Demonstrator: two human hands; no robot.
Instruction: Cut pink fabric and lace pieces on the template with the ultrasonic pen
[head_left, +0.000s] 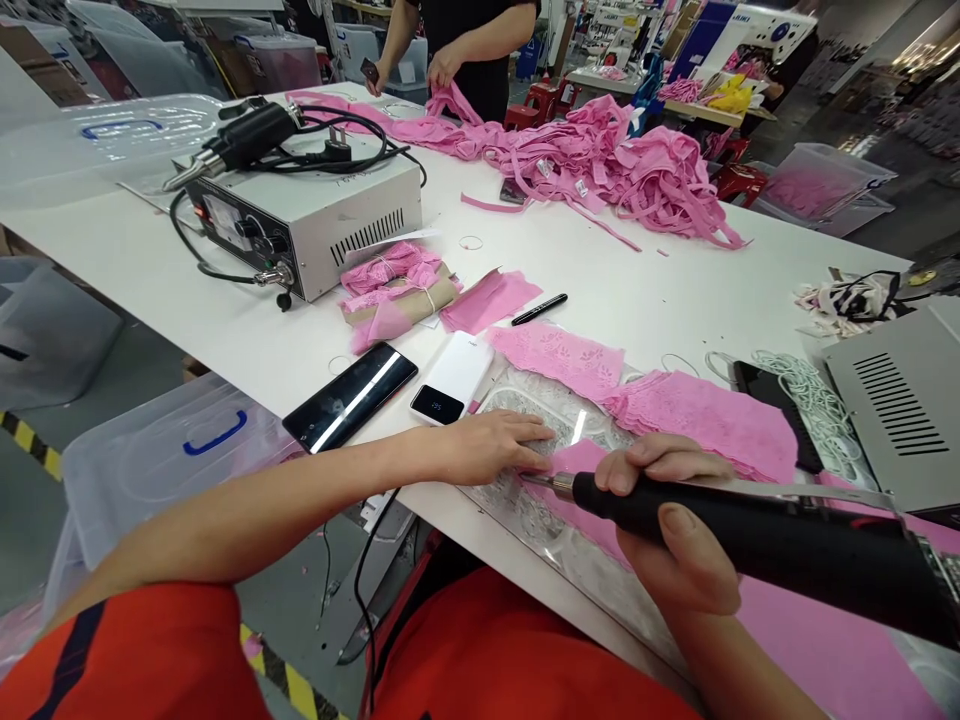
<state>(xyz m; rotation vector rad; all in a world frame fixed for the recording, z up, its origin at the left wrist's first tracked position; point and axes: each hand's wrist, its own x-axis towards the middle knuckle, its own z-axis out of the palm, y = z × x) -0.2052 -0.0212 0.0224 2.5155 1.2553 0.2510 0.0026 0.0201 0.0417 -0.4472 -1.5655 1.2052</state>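
In the head view my right hand (pixel 682 520) is wrapped around a black corded-style hand tool (pixel 780 535) with a slim metal tip. That tip meets a pink fabric piece (pixel 581 505) beside my left fingertips. My left hand (pixel 499 445) lies flat with its fingers stretched out, pressing at the fabric's edge. Beneath the fabric is a clear patterned plate (pixel 525 400) on the white table. Pink lace pieces (pixel 705 415) lie stacked just beyond my right hand, and another lace strip (pixel 559 358) is spread beyond the plate. More pink fabric (pixel 817 650) runs under my right forearm.
A white power bank (pixel 454 375), a black phone (pixel 351 397) and a marker (pixel 539 309) lie left of and beyond the plate. A control box (pixel 322 215) carries a similar tool (pixel 255 135). Another person's hands (pixel 446 65) handle pink straps (pixel 600 160). A grey box (pixel 900 390) stands right.
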